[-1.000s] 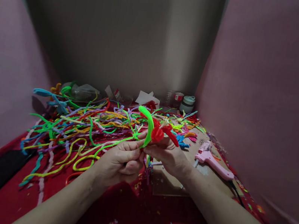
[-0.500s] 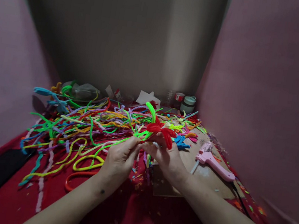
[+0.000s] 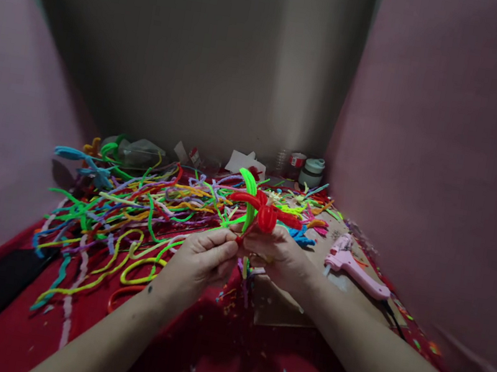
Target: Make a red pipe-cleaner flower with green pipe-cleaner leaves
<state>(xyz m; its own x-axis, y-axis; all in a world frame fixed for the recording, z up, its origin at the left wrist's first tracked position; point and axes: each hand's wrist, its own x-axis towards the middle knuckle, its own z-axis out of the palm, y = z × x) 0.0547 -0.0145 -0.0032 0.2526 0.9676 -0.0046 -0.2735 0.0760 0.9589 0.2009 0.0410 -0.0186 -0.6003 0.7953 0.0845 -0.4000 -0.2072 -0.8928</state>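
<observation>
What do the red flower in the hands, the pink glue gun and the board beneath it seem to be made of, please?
Red flower: probably fuzzy pipe cleaner, judging by its thick, soft-looking bent strands. Pink glue gun: likely smooth hard plastic, given its moulded shape and even colour. Board: perhaps cardboard, from its flat, matte brownish surface.

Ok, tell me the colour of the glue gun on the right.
The glue gun is light pink; it shows best in the current head view.

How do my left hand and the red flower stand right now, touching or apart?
Touching. The head view shows the left hand with thumb and finger pinching the base of the red flower, just below the green leaf.
</observation>
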